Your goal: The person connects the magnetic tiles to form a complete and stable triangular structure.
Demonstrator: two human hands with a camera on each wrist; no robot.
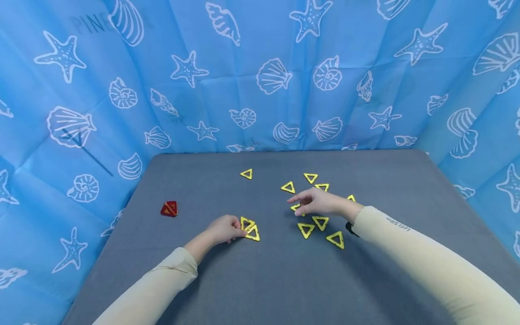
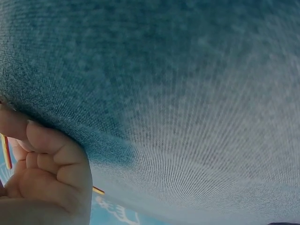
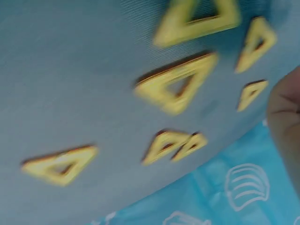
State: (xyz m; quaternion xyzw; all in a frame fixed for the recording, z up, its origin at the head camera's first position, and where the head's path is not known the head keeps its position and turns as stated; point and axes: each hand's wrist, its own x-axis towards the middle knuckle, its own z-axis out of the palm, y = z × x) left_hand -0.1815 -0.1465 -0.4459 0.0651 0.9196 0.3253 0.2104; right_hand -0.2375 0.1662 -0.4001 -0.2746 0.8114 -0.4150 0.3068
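Observation:
My left hand [image 1: 225,229] pinches the near edge of two yellow triangular magnetic tiles [image 1: 253,233] that lie edge to edge on the table. Its curled fingers show in the left wrist view, beside a thin tile edge [image 2: 6,152]. Over toward the right, my right hand [image 1: 317,201] hovers above a yellow triangle tile [image 1: 295,207], partly covering it, with thumb and fingers apart and nothing between them. Around that hand lie several more yellow triangle tiles [image 1: 335,233], each with an open centre. Some of them appear blurred in the right wrist view, like this tile [image 3: 187,77].
A small red piece [image 1: 169,208] with triangular faces sits at the left of the grey table [image 1: 284,280]. One lone yellow triangle [image 1: 247,174] lies near the back edge. Blue curtain [image 1: 252,72] with white shells hangs behind and along both sides.

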